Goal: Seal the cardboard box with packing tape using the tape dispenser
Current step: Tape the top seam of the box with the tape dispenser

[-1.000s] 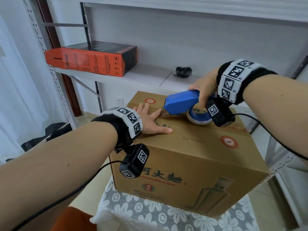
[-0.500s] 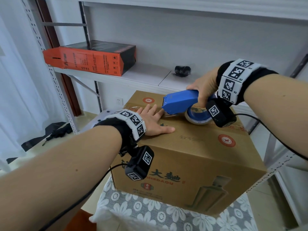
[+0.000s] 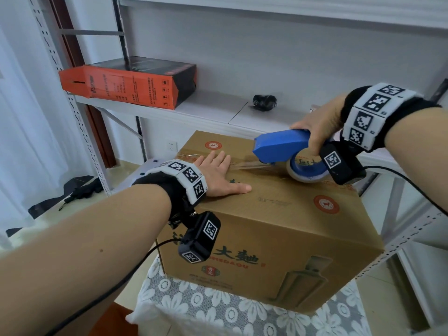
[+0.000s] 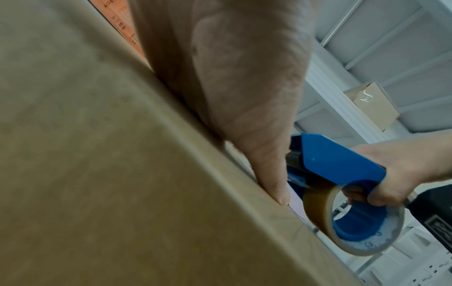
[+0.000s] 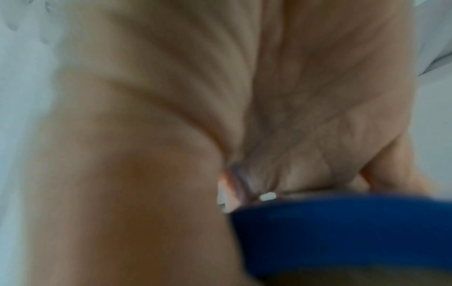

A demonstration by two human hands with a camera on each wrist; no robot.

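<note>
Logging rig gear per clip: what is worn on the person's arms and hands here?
Both forearms are bare, no sleeves or gloves. The left hand and right hand each have a black wristband with white square-code tiles, and a black, code-tagged camera block hanging below, with a black cable.

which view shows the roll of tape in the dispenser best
The left wrist view: the tape roll shows side-on and close, hanging under the blue dispenser that the right hand grips. The head view shows the roll smaller and partly hidden. The right wrist view shows only palm and blurred blue plastic.
</note>
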